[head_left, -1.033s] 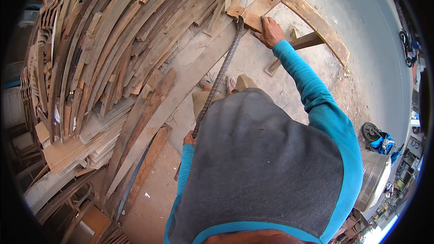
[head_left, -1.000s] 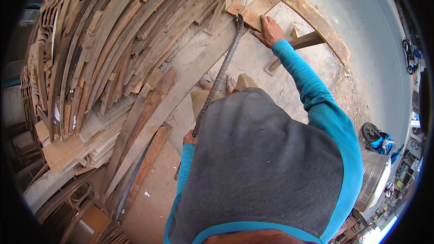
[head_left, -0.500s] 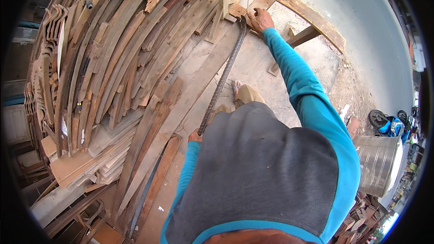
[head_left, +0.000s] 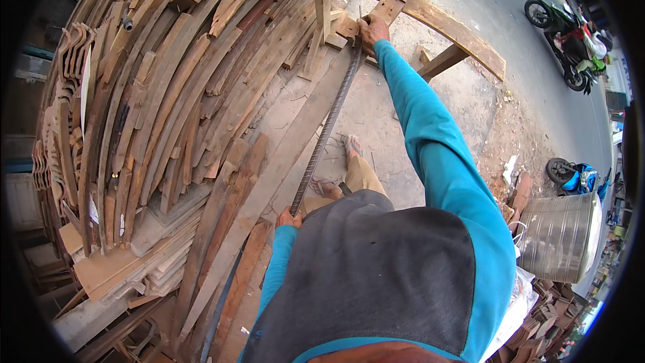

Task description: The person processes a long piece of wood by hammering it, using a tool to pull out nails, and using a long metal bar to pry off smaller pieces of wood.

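A long ribbed steel pry bar [head_left: 327, 124] slants across the middle, from near my waist up to a wooden plank. My left hand [head_left: 287, 217] is wrapped round its lower end, close to my left thigh. At the bar's upper end my right hand [head_left: 374, 32] has its fingers closed, covering the bent tip. That hand is beside a nailed wooden plank [head_left: 388, 11], which lies across a rough timber trestle [head_left: 443, 20]. A short wood block [head_left: 347, 27] is next to my right fingers.
A large stack of old planks [head_left: 148, 101] fills the left side. One long board [head_left: 269, 181] lies along the ground beside the bar. To the right stand a ribbed metal drum [head_left: 559, 236] and a blue motorcycle [head_left: 579, 178]. Another motorcycle [head_left: 564, 44] is on the road.
My right hand has moved left onto the bar's bent upper end, which showed apart from it before. The view has shifted, and a motorcycle has appeared on the road.
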The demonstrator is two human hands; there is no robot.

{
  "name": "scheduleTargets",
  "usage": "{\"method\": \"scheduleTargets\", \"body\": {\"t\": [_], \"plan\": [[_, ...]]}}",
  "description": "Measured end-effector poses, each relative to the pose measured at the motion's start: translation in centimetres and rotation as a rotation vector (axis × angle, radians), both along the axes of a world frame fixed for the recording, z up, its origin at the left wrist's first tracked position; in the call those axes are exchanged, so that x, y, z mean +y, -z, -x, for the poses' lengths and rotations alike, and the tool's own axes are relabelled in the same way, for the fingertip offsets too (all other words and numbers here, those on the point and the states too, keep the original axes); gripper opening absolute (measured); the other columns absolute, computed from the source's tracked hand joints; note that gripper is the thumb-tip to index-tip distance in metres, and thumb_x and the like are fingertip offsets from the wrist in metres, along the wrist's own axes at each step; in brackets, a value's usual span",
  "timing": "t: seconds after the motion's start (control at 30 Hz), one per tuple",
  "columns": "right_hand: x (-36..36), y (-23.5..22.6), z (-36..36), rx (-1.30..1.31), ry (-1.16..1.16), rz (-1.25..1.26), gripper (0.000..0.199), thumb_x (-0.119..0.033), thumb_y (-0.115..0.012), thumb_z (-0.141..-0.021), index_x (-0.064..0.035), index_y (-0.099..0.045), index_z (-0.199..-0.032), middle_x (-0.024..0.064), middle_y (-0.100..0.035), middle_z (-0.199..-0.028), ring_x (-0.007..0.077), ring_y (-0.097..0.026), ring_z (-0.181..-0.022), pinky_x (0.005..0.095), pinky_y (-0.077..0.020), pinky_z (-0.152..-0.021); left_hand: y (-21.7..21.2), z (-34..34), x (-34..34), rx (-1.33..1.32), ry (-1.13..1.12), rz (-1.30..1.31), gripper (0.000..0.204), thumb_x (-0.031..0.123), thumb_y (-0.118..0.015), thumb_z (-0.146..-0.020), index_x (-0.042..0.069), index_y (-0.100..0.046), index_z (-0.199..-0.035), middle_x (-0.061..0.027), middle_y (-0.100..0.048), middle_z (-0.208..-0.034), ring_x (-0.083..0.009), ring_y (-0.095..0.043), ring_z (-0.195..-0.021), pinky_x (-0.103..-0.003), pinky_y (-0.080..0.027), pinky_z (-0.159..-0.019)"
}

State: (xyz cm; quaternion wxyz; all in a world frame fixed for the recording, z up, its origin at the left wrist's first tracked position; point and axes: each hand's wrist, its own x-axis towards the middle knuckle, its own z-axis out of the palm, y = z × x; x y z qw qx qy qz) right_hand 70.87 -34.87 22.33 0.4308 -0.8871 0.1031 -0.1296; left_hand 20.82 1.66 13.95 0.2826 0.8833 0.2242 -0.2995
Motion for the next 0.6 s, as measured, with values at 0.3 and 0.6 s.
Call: {"method": "scheduleTargets", "body": {"t": [0.3, 0.6], "plan": [[-1.3, -1.6, -3.4, 0.171, -0.174, 0.371, 0.041, -0.040, -0.065, -0.088, -0.0008, -0.071, -0.099, 0.0250, -0.070, -0.098, 0.0388, -0.068, -0.094, 0.0455, -0.0525, -0.084, 0.4, -0.1, -0.7, -0.005, 0.017, -0.075, 0.048, 0.024, -0.069, -0.085, 0.004, -0.058, -0.126, -0.0274, -0.068, -0.103, -0.0461, -0.065, -0.100, -0.048, -0.053, -0.086], [6.3, -10.9, 4.2, -0.239, -0.582, 0.128, 0.042, -0.040, -0.056, -0.100, 0.0009, -0.059, -0.091, 0.0224, -0.062, -0.083, 0.0391, -0.061, -0.076, 0.0472, -0.0484, -0.072, 1.2, 1.0, -1.5, 0.056, -0.027, -0.071, 0.038, 0.025, -0.070, -0.084, 0.006, -0.061, -0.116, -0.0252, -0.069, -0.099, -0.0452, -0.066, -0.095, -0.050, -0.053, -0.083]]}}
